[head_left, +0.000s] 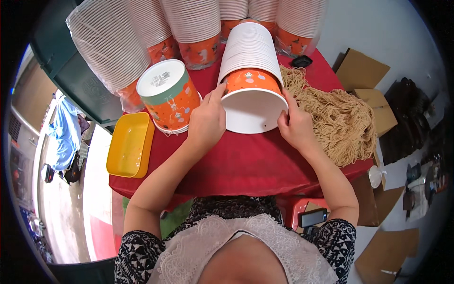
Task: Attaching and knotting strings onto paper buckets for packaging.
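A stack of nested paper buckets (pixel 250 54) lies on its side on the red cloth, with the open mouths toward me. The nearest paper bucket (pixel 257 80), orange outside and white inside, sticks out a little from the rest. My left hand (pixel 208 119) grips its rim at the left, and my right hand (pixel 297 123) grips it at the right with the thumb at the mouth. To the left of my left hand, an orange paper bucket (pixel 175 106) with a green band stands upside down, its white base up; more than one rim shows beneath it.
Plastic-wrapped stacks of paper buckets (pixel 191 28) stand along the back. A yellow tray (pixel 130 146) sits at the table's left edge. Tan strings (pixel 343 120) lie heaped at the right, near a small black object (pixel 301 61). Cardboard boxes (pixel 376 111) stand beyond the right edge.
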The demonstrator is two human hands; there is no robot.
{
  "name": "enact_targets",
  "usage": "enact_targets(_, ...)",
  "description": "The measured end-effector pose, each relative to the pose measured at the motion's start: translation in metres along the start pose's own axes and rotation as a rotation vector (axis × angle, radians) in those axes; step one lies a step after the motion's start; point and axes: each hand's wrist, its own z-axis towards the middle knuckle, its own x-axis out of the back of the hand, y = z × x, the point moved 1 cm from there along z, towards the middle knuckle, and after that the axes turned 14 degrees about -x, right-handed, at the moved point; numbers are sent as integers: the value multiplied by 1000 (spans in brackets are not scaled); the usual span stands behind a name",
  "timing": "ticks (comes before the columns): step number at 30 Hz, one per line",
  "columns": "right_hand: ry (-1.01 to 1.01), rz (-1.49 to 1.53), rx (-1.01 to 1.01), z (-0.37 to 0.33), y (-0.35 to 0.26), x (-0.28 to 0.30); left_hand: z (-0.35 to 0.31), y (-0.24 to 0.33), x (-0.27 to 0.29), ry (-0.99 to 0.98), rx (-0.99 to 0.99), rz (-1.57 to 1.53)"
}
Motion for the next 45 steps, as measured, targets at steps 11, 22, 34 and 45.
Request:
enact_targets(11,-100,607,-149,-35,-45,46,21,33,68,213,317,-374)
enact_targets(22,-184,743,-167,-52,-64,18,8,2,83,98,537,-471)
enact_targets(34,152,545,-502,-74,-8,71,-6,52,109,162,-7,65)
enact_targets(45,95,-100,-145,-36,28,93,-15,81,81,-225,-177,-16)
